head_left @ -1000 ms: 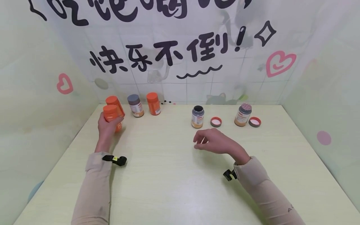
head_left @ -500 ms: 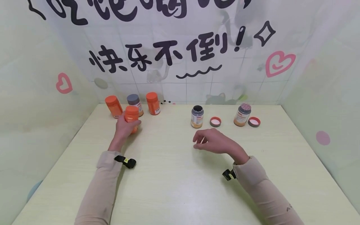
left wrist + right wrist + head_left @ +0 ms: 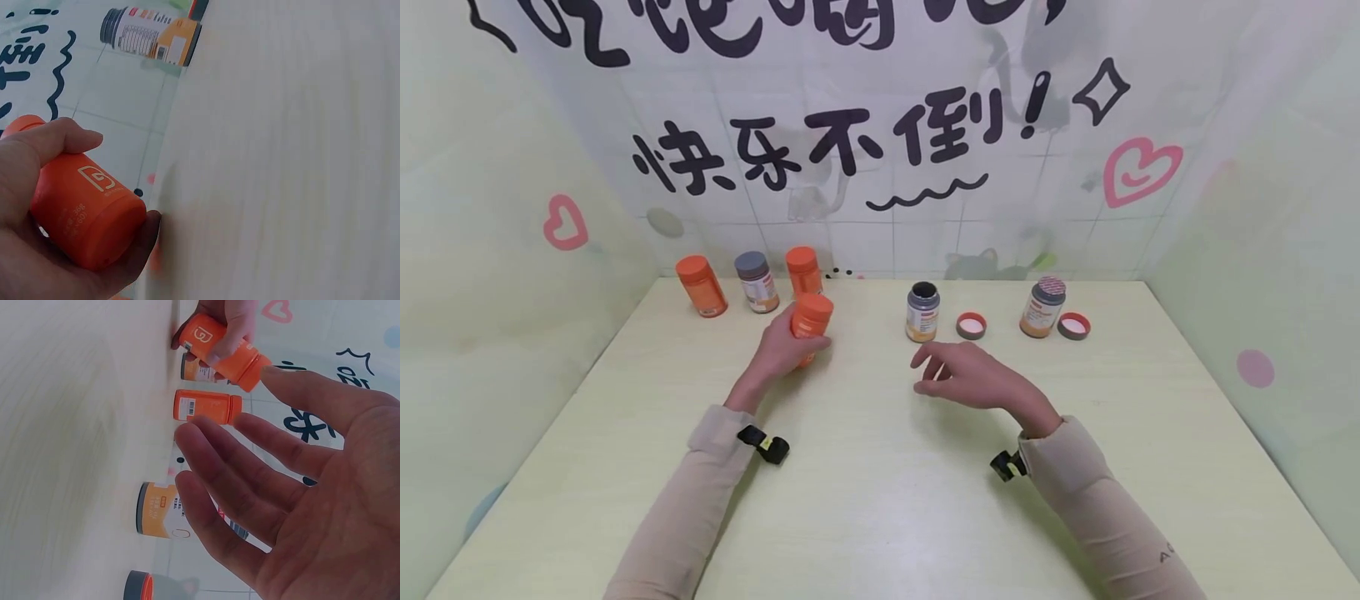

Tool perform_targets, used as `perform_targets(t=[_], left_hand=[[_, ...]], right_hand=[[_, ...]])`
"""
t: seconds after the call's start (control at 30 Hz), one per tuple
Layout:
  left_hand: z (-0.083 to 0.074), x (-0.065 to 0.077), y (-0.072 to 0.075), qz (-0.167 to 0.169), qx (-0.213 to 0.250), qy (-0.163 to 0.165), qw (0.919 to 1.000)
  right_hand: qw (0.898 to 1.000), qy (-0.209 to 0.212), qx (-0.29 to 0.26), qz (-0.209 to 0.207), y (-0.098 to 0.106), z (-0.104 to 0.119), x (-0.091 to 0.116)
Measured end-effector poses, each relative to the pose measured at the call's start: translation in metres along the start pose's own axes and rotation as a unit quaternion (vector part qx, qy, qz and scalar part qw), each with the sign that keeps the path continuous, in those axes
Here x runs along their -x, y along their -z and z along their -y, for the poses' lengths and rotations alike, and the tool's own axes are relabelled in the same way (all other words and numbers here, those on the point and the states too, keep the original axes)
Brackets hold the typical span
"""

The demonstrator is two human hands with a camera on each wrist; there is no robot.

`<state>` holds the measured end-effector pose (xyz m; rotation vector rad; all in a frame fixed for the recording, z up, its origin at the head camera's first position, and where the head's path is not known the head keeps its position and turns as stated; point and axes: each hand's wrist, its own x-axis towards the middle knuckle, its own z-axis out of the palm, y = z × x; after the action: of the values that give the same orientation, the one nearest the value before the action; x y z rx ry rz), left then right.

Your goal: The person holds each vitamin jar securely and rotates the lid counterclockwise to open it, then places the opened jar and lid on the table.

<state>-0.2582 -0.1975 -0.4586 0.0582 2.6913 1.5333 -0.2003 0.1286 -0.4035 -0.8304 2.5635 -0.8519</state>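
Note:
My left hand (image 3: 775,346) grips an orange bottle (image 3: 814,313) with an orange cap, thumb on one side and fingers round the other. The bottle leans to the right; its pale printed logo shows in the left wrist view. My right hand (image 3: 966,375) hovers over the table with loosely bent fingers and holds nothing. Just behind it stands an uncapped grey bottle (image 3: 922,318) with a white and orange label and a dark open mouth. A red-rimmed cap (image 3: 972,326) lies beside that bottle, its white inside facing up.
Along the back left stand an orange bottle (image 3: 703,287), a grey-capped labelled bottle (image 3: 757,283) and another orange bottle (image 3: 804,265), partly hidden by the held one. Back right, a bottle with a patterned seal (image 3: 1042,309) stands by a second upturned cap (image 3: 1074,326). Printed walls enclose the table.
My left hand has carried the orange bottle rightward from the far left, past the grey-capped bottle, and the bottle now tilts. My right hand stays in place.

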Motion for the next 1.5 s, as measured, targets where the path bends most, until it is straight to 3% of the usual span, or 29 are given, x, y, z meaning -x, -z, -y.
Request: perform_targets(t=[0.33,0.53,0.73,0.93,1.2,1.5], left_hand=[[-0.027,0.013,-0.039,0.069,-0.022,-0.031,0.9969],[-0.041,0.024,-0.057,0.101,-0.032,-0.037,0.9937],[-0.050,0.035,-0.073,0.129,-0.034,-0.067,0.9889],[-0.059,0.047,-0.086,0.175,-0.034,-0.086,0.9802],[-0.064,0.057,-0.097,0.221,-0.013,-0.063,0.9733],[-0.063,0.062,-0.103,0.255,-0.007,-0.067,0.9646]], right_hand=[[0.999,-0.045,-0.015,-0.021,0.000,0.003,-0.002],[0.996,-0.068,-0.030,-0.046,0.001,0.005,-0.001],[0.995,-0.077,-0.035,-0.056,0.000,0.006,-0.001],[0.995,-0.075,0.005,-0.068,-0.003,0.006,-0.001],[0.991,-0.074,0.074,-0.086,-0.008,0.008,0.000],[0.979,-0.129,0.123,-0.096,-0.012,0.008,-0.001]])
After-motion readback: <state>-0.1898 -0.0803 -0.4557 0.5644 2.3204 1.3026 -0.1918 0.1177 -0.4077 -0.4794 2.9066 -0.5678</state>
